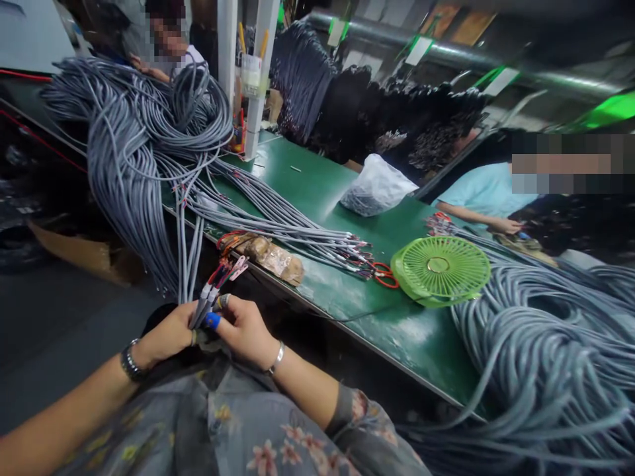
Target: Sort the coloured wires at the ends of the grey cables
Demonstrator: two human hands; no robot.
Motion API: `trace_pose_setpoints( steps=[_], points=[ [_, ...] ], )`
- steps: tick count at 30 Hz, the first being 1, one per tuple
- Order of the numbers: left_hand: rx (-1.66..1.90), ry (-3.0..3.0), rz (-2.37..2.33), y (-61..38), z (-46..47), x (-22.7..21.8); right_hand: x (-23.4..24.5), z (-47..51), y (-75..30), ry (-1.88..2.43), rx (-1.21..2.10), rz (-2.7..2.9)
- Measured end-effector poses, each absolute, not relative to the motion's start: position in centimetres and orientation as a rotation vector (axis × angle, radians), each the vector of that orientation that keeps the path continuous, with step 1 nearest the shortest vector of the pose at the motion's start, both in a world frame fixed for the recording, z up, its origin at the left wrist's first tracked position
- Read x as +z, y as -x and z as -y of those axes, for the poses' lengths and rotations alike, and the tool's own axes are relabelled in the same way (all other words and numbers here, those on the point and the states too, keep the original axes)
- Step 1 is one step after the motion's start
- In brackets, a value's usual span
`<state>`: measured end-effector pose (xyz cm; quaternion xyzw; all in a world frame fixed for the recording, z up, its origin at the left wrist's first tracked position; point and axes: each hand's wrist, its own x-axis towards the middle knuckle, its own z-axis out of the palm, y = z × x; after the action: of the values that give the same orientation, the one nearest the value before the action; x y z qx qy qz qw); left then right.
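Observation:
Close to my body, below the table's front edge, my left hand (174, 336) is closed around a few grey cables (202, 309). Their stripped ends stick up, with thin red, black and other coloured wires (225, 272) fanning out. My right hand (248, 330) is closed at the same cable ends, its thumb, wrapped in blue, pressed against them. Another finger of that hand wears a pale wrap. Part of the grip is hidden behind the fingers. From my hands the cables lead up to a big grey cable pile (133, 125) draped over the table edge.
On the green table (397, 330) lie a row of cable ends (317, 241), a taped brown bundle (275, 259), a green fan (439, 268), orange-handled scissors (385, 275) and a plastic bag (374, 185). Coiled cables (546, 357) fill the right. Two people work across the table.

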<state>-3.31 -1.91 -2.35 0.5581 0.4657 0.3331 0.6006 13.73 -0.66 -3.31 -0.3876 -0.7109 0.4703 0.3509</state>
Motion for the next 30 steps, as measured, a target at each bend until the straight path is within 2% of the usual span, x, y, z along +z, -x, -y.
trace_pose_setpoints(
  steps=[4, 12, 14, 16, 20, 23, 30],
  points=[
    [0.823, -1.322, -1.083, 4.3, 2.7, -2.2, -4.0, 1.3, -14.8, 1.008, 1.328, 1.703],
    [1.116, -1.083, -1.265, 9.8, 4.1, -1.1, -6.7, 1.0, -17.8, 1.089, 1.048, 1.822],
    [1.171, -1.049, -1.282, 9.3, 3.7, -1.0, -7.0, 0.8, -16.8, 1.068, 1.160, 1.807],
    [1.218, -1.027, -1.306, 7.7, 3.1, -1.1, -6.9, 0.5, -15.4, 0.997, 1.406, 1.712],
    [0.987, -1.149, -1.296, 4.4, 2.4, -1.7, -5.9, -0.1, -12.9, 0.817, 1.886, 1.343],
    [0.932, -1.268, -1.363, 3.7, 2.2, -2.2, -5.6, -0.2, -12.6, 0.833, 1.937, 1.183],
    [0.877, -1.413, -1.493, 3.8, 2.1, -2.6, -6.0, -0.4, -13.6, 0.962, 1.793, 0.995]
  ],
)
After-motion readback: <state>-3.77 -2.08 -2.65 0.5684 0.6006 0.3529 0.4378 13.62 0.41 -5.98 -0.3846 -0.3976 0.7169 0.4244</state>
